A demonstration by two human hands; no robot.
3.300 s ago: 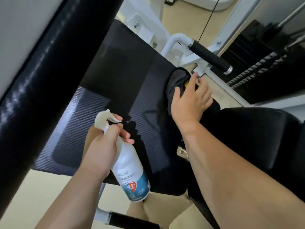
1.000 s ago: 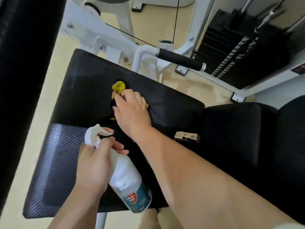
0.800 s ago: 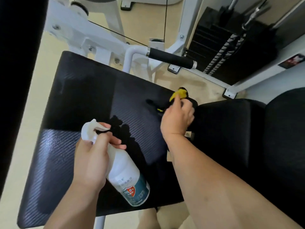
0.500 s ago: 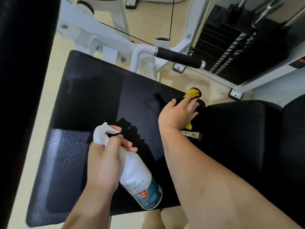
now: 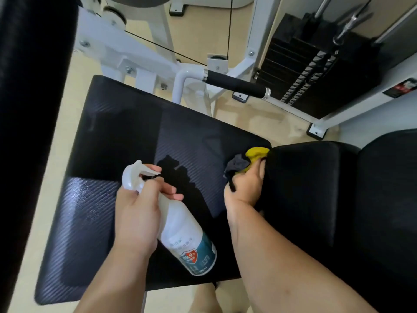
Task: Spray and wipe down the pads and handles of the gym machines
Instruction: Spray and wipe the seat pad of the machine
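Both full: left grip [image 5: 137,213] wraps the spray bottle [image 5: 180,233], right grip [image 5: 244,188] bunches the cloth [image 5: 239,164] at the seat pad's [image 5: 126,136] edge; handle [image 5: 234,84] and weight stack [image 5: 293,71] beyond.

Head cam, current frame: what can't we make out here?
1. The cloth: head view, mostly bunched inside the right hand; its full size is hidden.
2. The spray bottle: neck covered by the left hand; label print too small beyond "99.9%".
3. The dark pad on the right: deep shadow, so wet or dry cannot be told.
4. The black padded bar: cut off by the left and top edges.
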